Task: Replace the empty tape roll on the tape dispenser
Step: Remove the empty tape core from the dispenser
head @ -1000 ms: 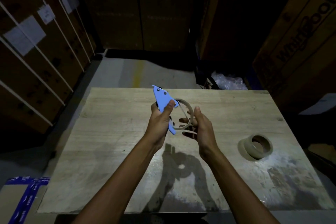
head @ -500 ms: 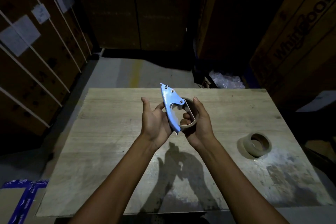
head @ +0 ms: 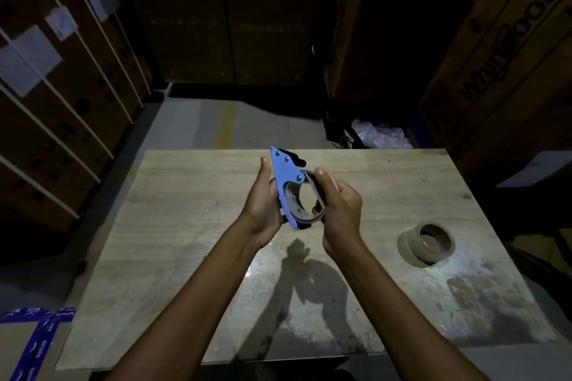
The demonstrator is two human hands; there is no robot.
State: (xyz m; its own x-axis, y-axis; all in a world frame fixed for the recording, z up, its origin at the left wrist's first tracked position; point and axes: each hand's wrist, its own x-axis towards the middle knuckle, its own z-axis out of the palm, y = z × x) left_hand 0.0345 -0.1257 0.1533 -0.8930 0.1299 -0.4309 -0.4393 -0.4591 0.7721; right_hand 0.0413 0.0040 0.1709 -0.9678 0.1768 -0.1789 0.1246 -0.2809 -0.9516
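in the head view, one flat blue metal tape dispenser (head: 286,185) is held above the middle of a pale, grainy wooden table (head: 185,226). the left hand (head: 263,210) cups its back, fingers hidden behind it. the right hand (head: 339,207) has fingers curled round the thin empty cardboard tape roll (head: 318,195) seated in it. one full beige tape roll (head: 425,243) lies flat, well apart, on the right. dark cardboard boxes (head: 495,71) behind are hard to make out.
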